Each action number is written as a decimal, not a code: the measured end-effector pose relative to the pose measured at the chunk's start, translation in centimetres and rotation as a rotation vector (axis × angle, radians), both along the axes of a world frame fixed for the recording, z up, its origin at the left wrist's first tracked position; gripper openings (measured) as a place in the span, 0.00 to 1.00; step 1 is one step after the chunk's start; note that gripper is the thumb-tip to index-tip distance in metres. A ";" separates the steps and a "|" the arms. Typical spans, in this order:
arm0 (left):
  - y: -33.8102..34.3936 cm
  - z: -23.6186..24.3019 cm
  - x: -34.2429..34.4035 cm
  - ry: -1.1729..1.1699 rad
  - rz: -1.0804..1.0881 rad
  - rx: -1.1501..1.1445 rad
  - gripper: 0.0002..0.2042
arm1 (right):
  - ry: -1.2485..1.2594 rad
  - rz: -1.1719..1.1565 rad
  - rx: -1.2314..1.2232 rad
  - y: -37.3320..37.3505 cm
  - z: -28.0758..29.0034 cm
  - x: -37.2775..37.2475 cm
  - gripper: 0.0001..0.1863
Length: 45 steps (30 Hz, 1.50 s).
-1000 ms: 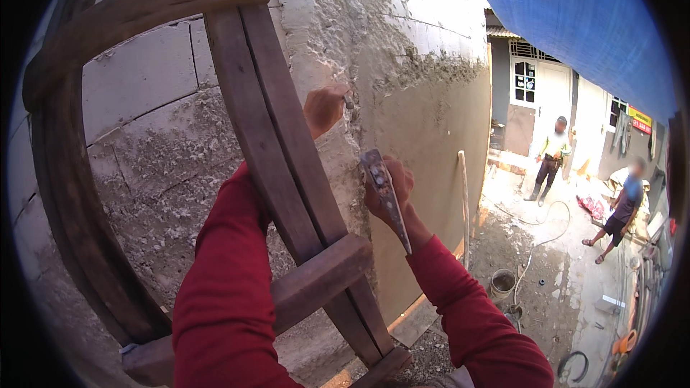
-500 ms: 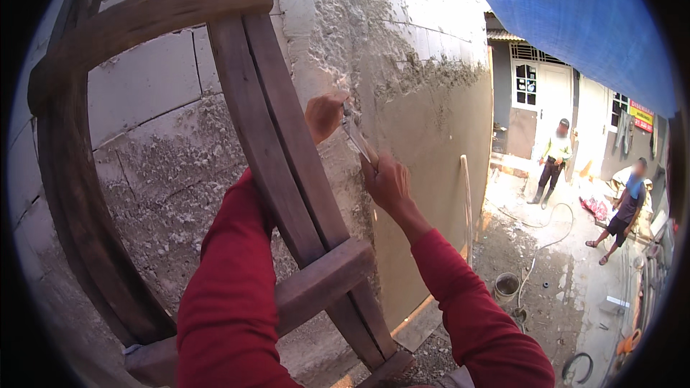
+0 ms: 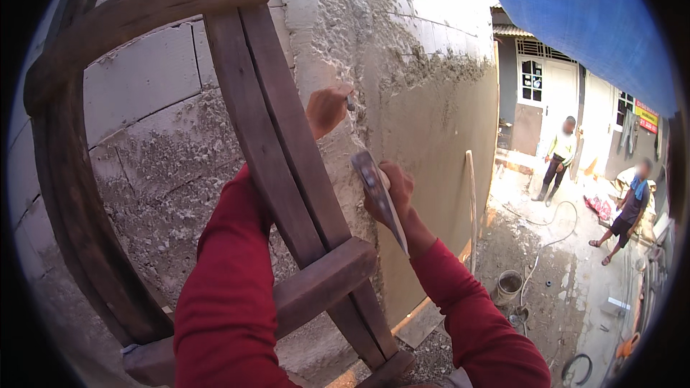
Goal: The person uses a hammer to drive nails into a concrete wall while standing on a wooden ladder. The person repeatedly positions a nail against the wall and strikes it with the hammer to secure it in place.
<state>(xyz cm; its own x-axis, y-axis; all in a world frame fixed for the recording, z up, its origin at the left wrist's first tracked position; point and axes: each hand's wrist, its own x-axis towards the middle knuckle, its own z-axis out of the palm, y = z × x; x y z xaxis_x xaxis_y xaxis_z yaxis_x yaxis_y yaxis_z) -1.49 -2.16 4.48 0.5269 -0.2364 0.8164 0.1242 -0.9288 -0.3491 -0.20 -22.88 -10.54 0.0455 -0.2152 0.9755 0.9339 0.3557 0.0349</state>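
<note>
My left hand (image 3: 328,110) is against the rough wall, just right of the ladder rail. Its fingers close on a small grey metal piece (image 3: 351,103), its kind too small to make out. Lower and to the right, my right hand (image 3: 392,188) grips a flat metal tool with a tapering blade (image 3: 368,170). The blade's broad end points up toward the wall and its narrow end runs down past my wrist. My fingers partly hide the grip. Fresh grey plaster (image 3: 438,136) covers the wall right of both hands; the left part shows pale blocks (image 3: 144,86).
A dark wooden ladder (image 3: 269,122) stands between me and the wall, my left arm reaching behind its rail. A pale pole (image 3: 470,208) leans at the wall. Below are a bucket (image 3: 508,284), a hose (image 3: 535,262) and two people (image 3: 557,154). A blue tarp (image 3: 575,21) hangs above.
My right hand has drawn down and away from my left hand, and the metal tool has turned so its broad face shows. My left hand stays nearly in place.
</note>
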 end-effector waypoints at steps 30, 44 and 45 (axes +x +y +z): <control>0.4 0.2 1.0 -0.021 -0.057 -0.022 0.10 | 0.093 -0.132 -0.313 -0.8 0.4 -0.2 0.13; 0.7 0.3 1.1 -0.068 -0.083 0.005 0.10 | 0.241 -0.361 -0.473 1.7 2.5 3.0 0.16; 1.1 0.2 0.3 -0.081 -0.107 0.028 0.10 | 0.241 -0.352 -0.494 1.7 2.5 2.4 0.16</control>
<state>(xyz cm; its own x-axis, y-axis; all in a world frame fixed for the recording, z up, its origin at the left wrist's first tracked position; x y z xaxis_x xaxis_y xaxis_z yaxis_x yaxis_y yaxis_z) -1.19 -1.09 4.66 0.4304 -0.3106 0.8475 0.0537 -0.9284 -0.3676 2.24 -21.19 -8.06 0.2836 0.2143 0.9347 0.9589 -0.0524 -0.2790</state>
